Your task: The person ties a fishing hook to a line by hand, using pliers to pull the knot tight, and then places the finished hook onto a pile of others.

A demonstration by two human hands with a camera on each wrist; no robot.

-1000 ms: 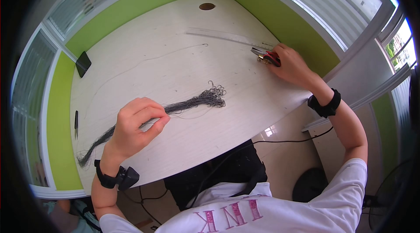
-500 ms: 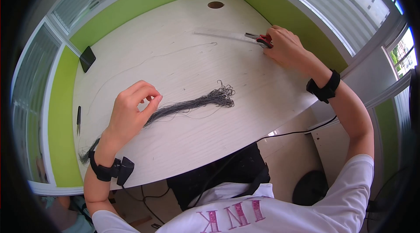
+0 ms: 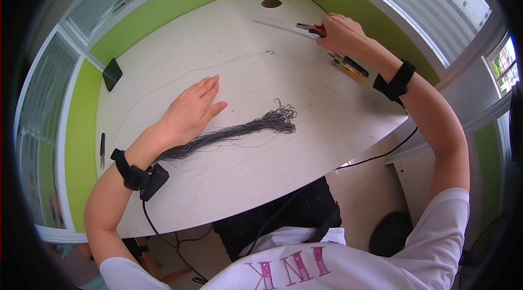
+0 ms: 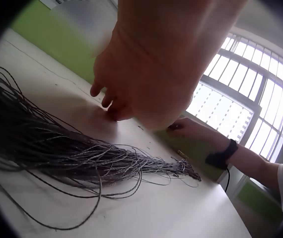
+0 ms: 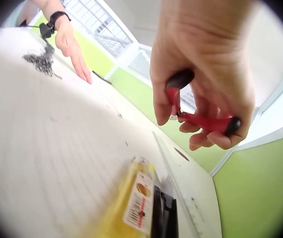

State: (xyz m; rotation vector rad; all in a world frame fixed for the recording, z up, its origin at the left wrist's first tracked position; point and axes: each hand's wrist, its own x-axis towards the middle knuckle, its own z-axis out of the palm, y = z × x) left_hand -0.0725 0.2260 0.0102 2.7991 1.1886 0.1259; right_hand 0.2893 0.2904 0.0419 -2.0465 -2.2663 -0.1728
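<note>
My right hand [image 3: 343,34] grips red-handled pliers [image 5: 204,122] near a yellow labelled item [image 5: 140,201], contents unclear. My left hand [image 3: 190,109] is released, fingers straight, near hooked strands [image 3: 239,130].

Desk [image 3: 229,186] from head and both wrists

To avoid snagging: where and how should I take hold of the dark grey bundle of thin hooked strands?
Probably take the bundle at its narrow neck, just behind the curved metallic hooks, coming from above with the nearby left grip. It lies flat and slims there; the hooks jut out at one end, and the strands spread wider farther back.
</note>
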